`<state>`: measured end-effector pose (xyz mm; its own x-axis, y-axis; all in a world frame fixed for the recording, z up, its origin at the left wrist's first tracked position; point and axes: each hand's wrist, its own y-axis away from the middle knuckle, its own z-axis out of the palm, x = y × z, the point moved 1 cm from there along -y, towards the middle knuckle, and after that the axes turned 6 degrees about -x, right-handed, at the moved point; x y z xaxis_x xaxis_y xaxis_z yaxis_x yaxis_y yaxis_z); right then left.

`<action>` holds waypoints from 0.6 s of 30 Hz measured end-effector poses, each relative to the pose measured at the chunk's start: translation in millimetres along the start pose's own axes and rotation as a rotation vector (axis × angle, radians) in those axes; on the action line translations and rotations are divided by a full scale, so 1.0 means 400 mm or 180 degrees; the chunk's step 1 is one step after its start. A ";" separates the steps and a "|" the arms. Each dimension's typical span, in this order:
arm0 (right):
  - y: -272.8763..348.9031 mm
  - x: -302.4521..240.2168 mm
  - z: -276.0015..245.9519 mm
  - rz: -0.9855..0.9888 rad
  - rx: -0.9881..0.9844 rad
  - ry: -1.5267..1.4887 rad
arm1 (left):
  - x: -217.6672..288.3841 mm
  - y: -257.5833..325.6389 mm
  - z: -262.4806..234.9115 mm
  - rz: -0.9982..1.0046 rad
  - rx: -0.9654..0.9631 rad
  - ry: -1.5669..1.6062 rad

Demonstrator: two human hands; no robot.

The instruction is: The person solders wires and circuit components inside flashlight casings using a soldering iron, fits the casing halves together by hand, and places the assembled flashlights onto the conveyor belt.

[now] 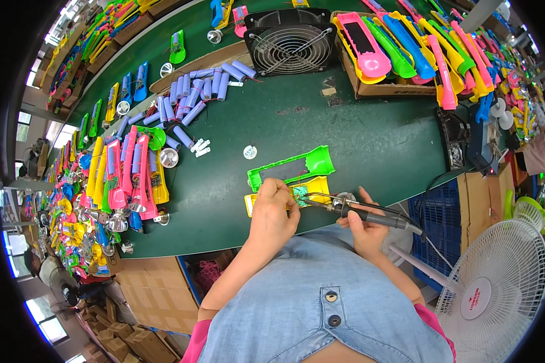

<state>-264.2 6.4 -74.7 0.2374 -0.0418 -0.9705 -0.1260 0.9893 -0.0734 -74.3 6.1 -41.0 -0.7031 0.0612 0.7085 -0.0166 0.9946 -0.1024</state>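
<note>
L hand [274, 209] curled over yellow shell [320, 184]; can't tell if fingertips pinch anything. R hand [369, 228] grasping soldering iron [375, 218], its tip end nr green circuit board [299, 192] in shell. Shell's on table [212, 212], my side of green shell [320, 161]. Best: brace w/ L, touch briefly, skin off hot metal. Shells glossy plastic, trough-shaped; iron's handle dark, round; tabletop smooth.
</note>
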 end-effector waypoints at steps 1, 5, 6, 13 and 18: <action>-0.001 -0.001 -0.003 -0.0032 -0.0116 0.0076 | 0.001 0.000 0.000 -0.0031 -0.0019 -0.0005; -0.007 -0.012 -0.016 -0.0213 0.0027 0.0045 | 0.001 -0.002 -0.001 -0.0097 -0.0073 0.0001; -0.009 -0.014 -0.021 -0.0266 0.0030 0.0082 | 0.001 -0.002 -0.001 -0.0100 -0.0065 -0.0001; -0.006 -0.009 -0.030 -0.0410 -0.0241 0.0489 | -0.003 -0.003 0.002 -0.0057 -0.0095 -0.0081; -0.011 -0.013 -0.034 -0.0599 -0.0312 0.0730 | 0.006 -0.001 -0.003 0.0022 0.0018 -0.0032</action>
<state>-278.2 0.5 -72.6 0.0431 -0.2644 -0.9635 -0.1955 0.9435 -0.2676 -75.1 6.0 -38.4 -0.7102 0.0673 0.7007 -0.0155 0.9937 -0.1111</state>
